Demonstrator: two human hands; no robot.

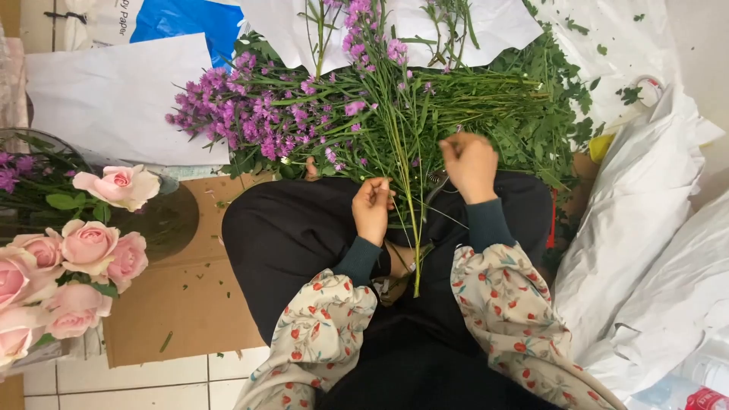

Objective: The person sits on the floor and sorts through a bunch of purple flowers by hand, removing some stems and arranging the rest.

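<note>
Stems (408,205) thin, green, purple-flowered, upright over lap, cut ends near, blooms far. Left hand (372,209) closed round stems mid-length. Right hand (468,165) just right of it, fingers curled, pinching at something small; what exactly, cannot tell. Stems likely light, bendy, easy to crush; best held low on bare part, away from blooms. Heap (304,114) of same purple flowers lies far, across paper (114,99). Pink roses (83,250) at left. White bags (645,228) at right. Cardboard (182,304) on floor, near left.
</note>
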